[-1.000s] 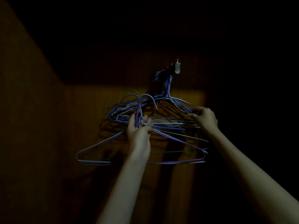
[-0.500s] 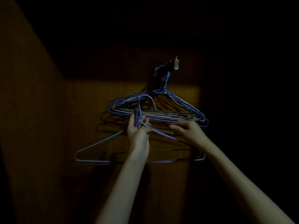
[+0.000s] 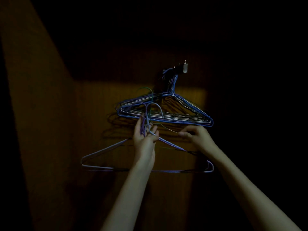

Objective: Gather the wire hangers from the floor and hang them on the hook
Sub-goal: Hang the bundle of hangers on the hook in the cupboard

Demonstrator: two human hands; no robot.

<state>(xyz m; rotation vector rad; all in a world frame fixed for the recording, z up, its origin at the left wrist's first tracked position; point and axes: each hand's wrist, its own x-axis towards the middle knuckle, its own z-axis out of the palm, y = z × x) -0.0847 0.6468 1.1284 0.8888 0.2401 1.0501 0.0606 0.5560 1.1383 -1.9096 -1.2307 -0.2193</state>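
A bunch of several blue and silver wire hangers [image 3: 191, 112] hangs from a small hook [image 3: 185, 68] on the dim wooden wall. Below them my left hand [image 3: 145, 137] is raised and shut on the necks of a few purple and grey hangers [image 3: 103, 151], whose wide frames spread out under both hands. Their hook ends [image 3: 155, 107] curve up in front of the hung bunch. My right hand [image 3: 196, 136] pinches a thin green-grey wire [image 3: 166, 129] that runs from my left hand, just under the hung bunch.
The wooden wall [image 3: 83, 114] is lit only in a patch behind the hangers; everything around is dark. A side wall [image 3: 33, 97] angles in on the left. Two or three more pegs [image 3: 176, 65] sit left of the hook.
My right hand let go of the hung bunch's right end, dropped lower and moved left, and now pinches a thin wire. The hung bunch swung down to hang level. My left hand barely moved.
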